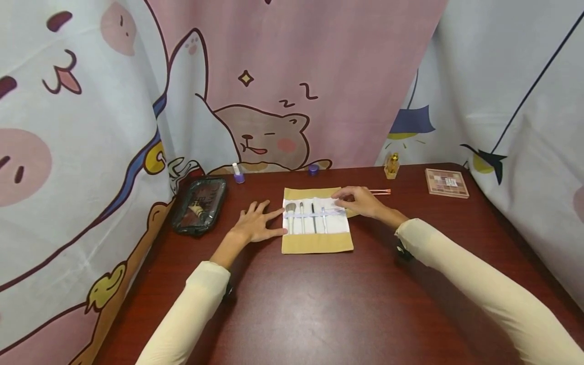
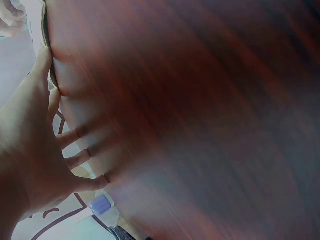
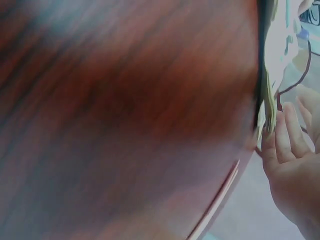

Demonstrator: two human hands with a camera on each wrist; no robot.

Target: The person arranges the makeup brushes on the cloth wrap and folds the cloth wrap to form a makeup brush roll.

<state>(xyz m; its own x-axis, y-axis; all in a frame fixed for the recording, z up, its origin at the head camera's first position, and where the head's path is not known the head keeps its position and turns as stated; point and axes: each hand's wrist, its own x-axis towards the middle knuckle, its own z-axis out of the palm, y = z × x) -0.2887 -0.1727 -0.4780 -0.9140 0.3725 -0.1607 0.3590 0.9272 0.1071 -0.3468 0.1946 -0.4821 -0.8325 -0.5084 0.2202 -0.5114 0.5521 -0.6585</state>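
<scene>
Head view: brush roll (image 1: 317, 242) lies open mid-tabletop (image 1: 319, 304), left hand (image 1: 255, 226) flat, fingers released, at its left edge; right hand (image 1: 360, 200) pinches its top-right corner. Wrist views blur, showing mostly tabletop.

The brush roll (image 1: 317, 221) lies open in the middle of the worktop (image 1: 319, 304), with four brushes (image 1: 306, 217) in it. The pouch (image 1: 199, 205) lies to its left. Behind stand two small bottles (image 1: 237, 173), a jar (image 1: 313, 170) and, far right, a palette (image 1: 446, 182).
</scene>
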